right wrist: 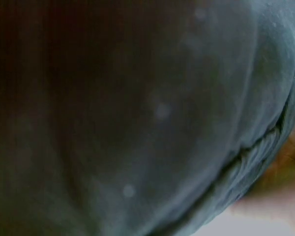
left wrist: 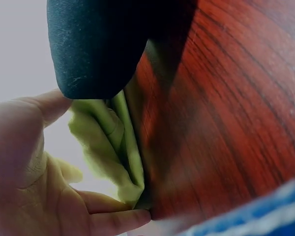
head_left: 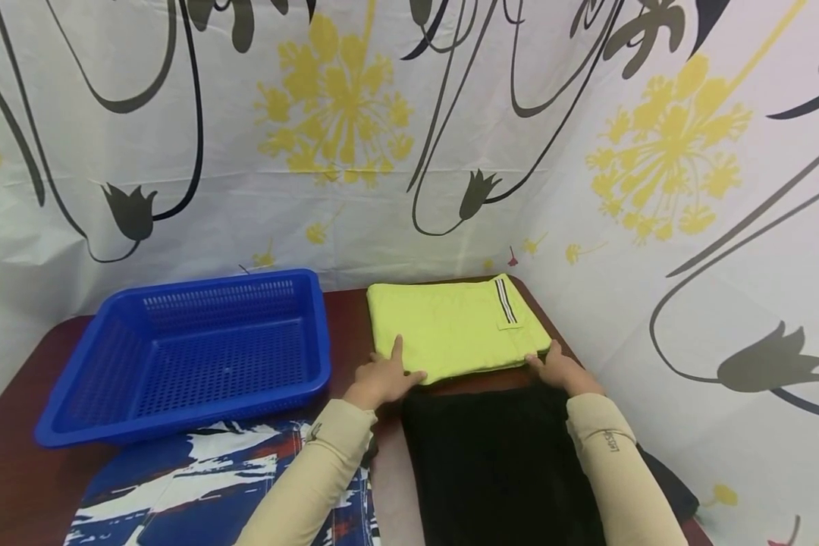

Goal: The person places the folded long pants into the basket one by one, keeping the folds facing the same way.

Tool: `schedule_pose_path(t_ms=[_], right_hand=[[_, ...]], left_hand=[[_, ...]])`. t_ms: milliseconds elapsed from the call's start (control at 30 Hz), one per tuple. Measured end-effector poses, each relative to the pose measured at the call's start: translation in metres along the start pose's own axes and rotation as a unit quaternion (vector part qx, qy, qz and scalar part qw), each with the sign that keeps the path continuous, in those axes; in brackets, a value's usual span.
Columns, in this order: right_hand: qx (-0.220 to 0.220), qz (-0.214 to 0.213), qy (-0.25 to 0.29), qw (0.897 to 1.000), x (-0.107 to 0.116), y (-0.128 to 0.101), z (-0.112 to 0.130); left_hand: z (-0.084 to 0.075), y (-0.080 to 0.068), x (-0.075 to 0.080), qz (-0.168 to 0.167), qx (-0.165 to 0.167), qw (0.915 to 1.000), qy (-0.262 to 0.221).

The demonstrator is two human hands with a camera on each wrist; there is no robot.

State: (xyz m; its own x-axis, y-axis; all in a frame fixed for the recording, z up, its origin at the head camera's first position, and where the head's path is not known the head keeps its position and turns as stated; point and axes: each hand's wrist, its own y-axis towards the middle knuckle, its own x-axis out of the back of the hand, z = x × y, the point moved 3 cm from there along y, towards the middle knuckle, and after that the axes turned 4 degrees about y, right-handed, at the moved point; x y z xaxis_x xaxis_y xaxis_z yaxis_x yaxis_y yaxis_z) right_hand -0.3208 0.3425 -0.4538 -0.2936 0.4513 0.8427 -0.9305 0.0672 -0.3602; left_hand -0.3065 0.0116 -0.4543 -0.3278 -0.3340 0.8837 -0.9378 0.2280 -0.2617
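So both hands, left hand (head_left: pixel 382 377) and right hand (head_left: pixel 558 367), pinch the near edge of the folded yellow cloth (head_left: pixel 453 326) at center frame (blue basket (head_left: pixel 184 356) sits left), above a black cloth (head_left: pixel 498 455) on the tabletop (head_left: pixel 14 470).

Head view bright, evenly lit, edges warped; wrist views dim, close, right one blurred

Folded cloth (head_left: pixel 450 330) – lime yellow, with a black-and-white striped tab. Garment (head_left: pixel 498 462) below it – plain black. Basket (head_left: pixel 75 394) – solid blue, perforated. Third fabric (head_left: pixel 198 485) – blue, white, red splashes. Table (head_left: pixel 7 470) dark reddish wood grain. Backdrop (head_left: pixel 409 136) white, yellow flowers, black tulips. Sleeves (head_left: pixel 314 485) beige.
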Motion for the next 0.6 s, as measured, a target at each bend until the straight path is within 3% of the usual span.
schedule_pose_path(t_ms=[333,600], right_hand=[[0.002,-0.002,0.001,1.000,-0.0002,0.0055,-0.0021],[0.024,0.008,0.024,0.999,0.0004,0.0034,-0.0046]], left_hand=[[0.0013,-0.0020,0.0039,0.015,0.004,0.9998,-0.008],[0.0023,-0.0033,-0.0047,0.063,-0.029,0.9918,-0.107]])
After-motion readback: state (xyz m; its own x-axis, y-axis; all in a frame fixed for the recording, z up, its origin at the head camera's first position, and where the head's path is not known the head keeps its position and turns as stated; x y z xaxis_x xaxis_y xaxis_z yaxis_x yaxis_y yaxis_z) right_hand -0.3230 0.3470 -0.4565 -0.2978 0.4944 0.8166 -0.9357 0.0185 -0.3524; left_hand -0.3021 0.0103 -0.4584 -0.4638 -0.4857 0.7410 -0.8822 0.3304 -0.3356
